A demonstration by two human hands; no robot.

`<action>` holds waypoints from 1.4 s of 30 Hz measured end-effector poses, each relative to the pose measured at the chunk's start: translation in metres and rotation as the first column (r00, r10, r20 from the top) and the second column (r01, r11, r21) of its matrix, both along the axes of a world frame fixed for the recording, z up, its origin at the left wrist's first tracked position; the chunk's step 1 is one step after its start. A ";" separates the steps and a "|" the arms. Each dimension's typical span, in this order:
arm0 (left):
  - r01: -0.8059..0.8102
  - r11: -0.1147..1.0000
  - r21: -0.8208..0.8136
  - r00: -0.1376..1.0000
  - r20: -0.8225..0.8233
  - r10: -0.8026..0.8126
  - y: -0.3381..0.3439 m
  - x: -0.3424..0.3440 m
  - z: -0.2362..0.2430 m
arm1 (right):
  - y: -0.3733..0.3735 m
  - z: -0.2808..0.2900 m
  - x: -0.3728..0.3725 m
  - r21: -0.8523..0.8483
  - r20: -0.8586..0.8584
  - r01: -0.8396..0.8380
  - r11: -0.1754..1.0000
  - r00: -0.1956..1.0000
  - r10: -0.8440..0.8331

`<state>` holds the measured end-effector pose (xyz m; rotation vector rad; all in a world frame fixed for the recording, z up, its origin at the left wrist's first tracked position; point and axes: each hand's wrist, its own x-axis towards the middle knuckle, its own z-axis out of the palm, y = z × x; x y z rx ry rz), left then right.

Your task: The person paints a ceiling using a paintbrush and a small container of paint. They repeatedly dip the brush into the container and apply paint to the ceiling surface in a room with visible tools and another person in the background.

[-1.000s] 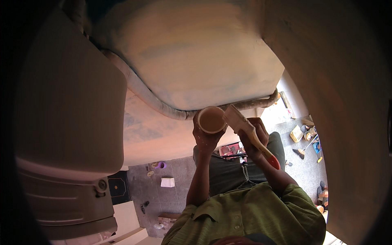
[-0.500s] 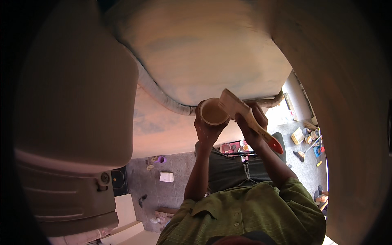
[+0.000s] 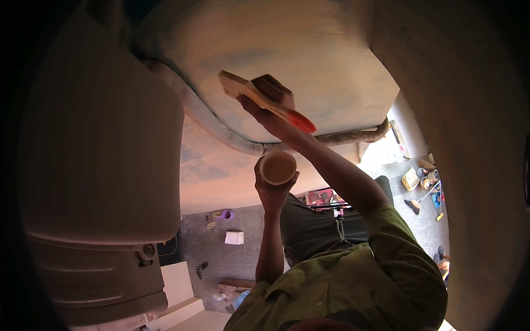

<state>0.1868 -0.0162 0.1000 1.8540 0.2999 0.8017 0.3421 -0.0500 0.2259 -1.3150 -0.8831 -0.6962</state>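
Note:
My left hand is wrapped round a round open tub, its mouth facing up. Pale, cream-coloured paint-like stuff shows inside it. Higher up and further out, my right hand grips a wide flat paintbrush with a wooden handle and a red end. The bristles point up and to the left, in front of a pale, patchy wall. Whether they touch the wall I cannot tell. A bent, wrapped pipe runs along the wall's lower edge, between the brush and the tub.
A large smooth housing fills the left side, and a wall closes off the right. Far below on the tiled floor are a purple cup, a white block and a broom. A pink tray shows by my legs.
My right hand has carried the paintbrush from beside the tub up and left to the wall. My left hand with the tub has come slightly lower.

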 end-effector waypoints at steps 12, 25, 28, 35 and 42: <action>-0.020 1.000 -0.012 0.998 -0.056 0.019 0.010 -0.016 -0.020 | 0.041 0.015 0.045 -0.012 0.124 0.098 0.995 0.988 -0.096; 0.054 0.994 -0.096 0.995 -0.081 -0.062 0.010 -0.010 -0.023 | -0.131 -0.008 0.041 0.064 -0.022 0.686 0.725 0.727 -0.686; 0.079 0.989 -0.125 0.991 -0.099 -0.092 0.010 -0.011 -0.023 | -0.103 -0.007 0.025 0.060 0.005 0.548 0.834 0.835 -0.550; 0.025 0.994 -0.107 0.985 -0.167 -0.042 0.008 -0.013 -0.022 | 0.036 0.017 0.019 0.054 0.174 0.147 0.988 0.973 -0.154; -0.009 0.997 -0.075 0.991 -0.130 -0.001 0.014 -0.018 -0.042 | 0.075 0.030 0.047 -0.106 0.217 0.247 0.963 0.951 -0.221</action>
